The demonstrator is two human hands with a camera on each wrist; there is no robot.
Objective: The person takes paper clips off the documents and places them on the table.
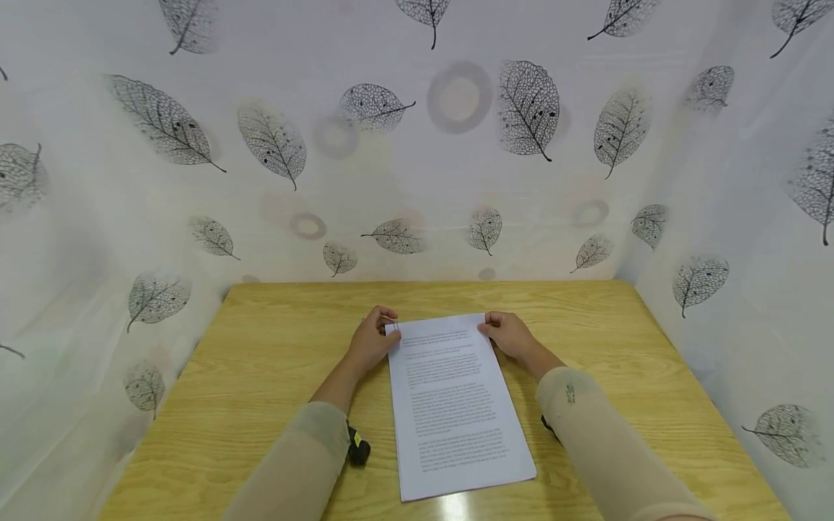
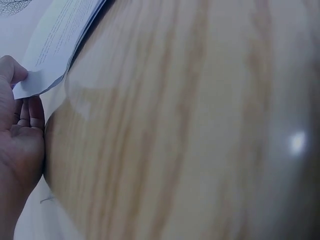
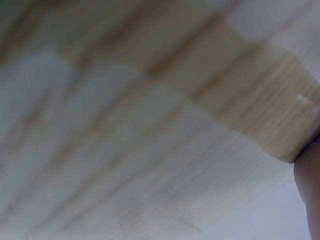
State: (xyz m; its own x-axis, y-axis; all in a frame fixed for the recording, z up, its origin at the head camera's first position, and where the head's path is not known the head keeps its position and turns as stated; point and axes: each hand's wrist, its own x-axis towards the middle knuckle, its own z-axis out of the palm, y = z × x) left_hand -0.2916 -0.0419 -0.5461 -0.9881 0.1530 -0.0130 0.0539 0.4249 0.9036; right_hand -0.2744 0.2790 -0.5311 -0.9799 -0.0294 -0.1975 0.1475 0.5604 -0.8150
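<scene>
A stack of printed paper sheets (image 1: 456, 405) lies lengthwise on the wooden table, its text side up. At its far left corner my left hand (image 1: 371, 341) pinches the sheets, thumb on top and fingers underneath, as the left wrist view shows on the paper (image 2: 62, 45). A small thin wire-like clip (image 1: 394, 325) shows by the left thumb, partly hidden by the fingers. My right hand (image 1: 511, 334) grips the far right corner, thumb over the top sheet. In the right wrist view only a bit of the right hand (image 3: 309, 185) appears at the edge.
The wooden table (image 1: 274, 405) extends on both sides of the paper. A white curtain (image 1: 417, 174) with leaf prints hangs behind it and along both sides. A black wrist device (image 1: 358, 446) sits at the left sleeve, close over the table.
</scene>
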